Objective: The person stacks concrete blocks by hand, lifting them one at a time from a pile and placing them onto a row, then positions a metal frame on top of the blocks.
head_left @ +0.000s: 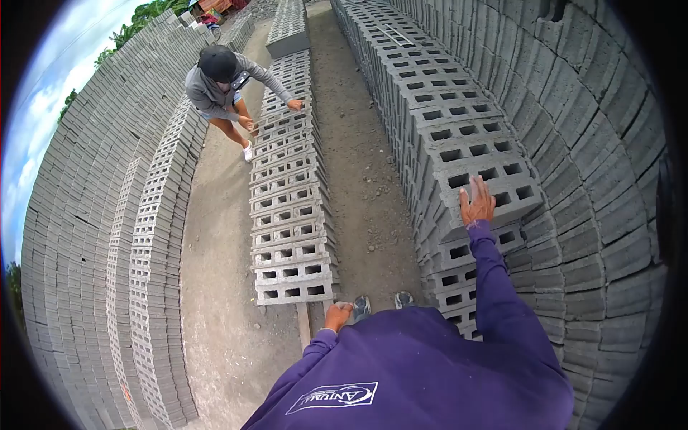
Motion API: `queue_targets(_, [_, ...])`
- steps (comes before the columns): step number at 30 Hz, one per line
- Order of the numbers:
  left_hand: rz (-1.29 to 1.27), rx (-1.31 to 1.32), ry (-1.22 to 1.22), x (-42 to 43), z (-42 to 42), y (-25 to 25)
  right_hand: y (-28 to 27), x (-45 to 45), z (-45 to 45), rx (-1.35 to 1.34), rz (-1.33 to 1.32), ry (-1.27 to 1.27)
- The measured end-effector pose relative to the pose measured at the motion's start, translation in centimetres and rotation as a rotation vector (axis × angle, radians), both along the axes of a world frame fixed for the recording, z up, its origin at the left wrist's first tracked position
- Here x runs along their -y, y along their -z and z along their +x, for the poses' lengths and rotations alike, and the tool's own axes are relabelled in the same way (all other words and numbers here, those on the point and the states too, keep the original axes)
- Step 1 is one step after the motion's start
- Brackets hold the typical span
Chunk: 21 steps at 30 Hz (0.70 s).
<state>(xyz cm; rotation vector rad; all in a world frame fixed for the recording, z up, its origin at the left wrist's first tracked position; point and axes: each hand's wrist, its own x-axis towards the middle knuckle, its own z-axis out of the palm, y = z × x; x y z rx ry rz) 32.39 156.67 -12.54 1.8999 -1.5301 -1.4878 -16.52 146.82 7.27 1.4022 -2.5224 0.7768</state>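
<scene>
From here, the right arm (490,254) is stretched forward, the right hand (478,203) palm down, fingers extended. The left hand (338,315) hangs low, seemingly curled.

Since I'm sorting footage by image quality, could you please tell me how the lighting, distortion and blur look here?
Head view: diffuse daylight, soft shadows, bright sky; head view: strong fisheye bending along the right-hand block wall, with black corners; head view: right hand shows no obvious blur.
</scene>
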Motion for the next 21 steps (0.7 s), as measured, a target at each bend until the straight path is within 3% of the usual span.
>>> queue_targets(1, [-0.009, 0.000, -0.016, -0.8, 0.2, -0.1, 1.4, 0.3, 0.0, -0.032, 0.164, -0.012])
queue_targets(3, [0.238, -0.051, -0.243, -2.3, 0.8, -0.8, 3.8, -0.5, 0.4, -0.074, 0.221, -0.028])
queue_targets(5, [0.223, -0.021, -0.337, -4.8, 1.5, -0.9, 4.2, -0.1, 0.4, -0.117, 0.275, -0.044])
queue_targets(8, [0.127, 0.126, -0.283, -9.0, 2.6, 0.9, 4.5, -0.4, 0.2, -0.064, 0.303, -0.020])
queue_targets(10, [0.006, 0.442, -0.119, -11.0, 2.4, 0.4, 4.4, -0.6, 0.3, -0.059, 0.279, -0.031])
queue_targets(14, [0.081, 0.497, 0.078, -12.7, 1.8, 1.3, 4.2, -0.8, 0.3, -0.034, 0.236, -0.045])
queue_targets(17, [0.111, 0.376, -0.098, -12.2, 0.7, 1.3, 4.5, -0.8, 0.1, -0.036, 0.212, -0.052])
queue_targets(19, [-0.057, 0.496, 0.209, -10.5, -0.2, 0.1, 4.5, -0.9, -0.1, -0.027, 0.202, -0.058])
queue_targets(21, [-0.058, 0.325, -0.048, -9.6, -2.1, -2.6, 4.1, -1.0, -0.3, -0.001, 0.234, -0.090])
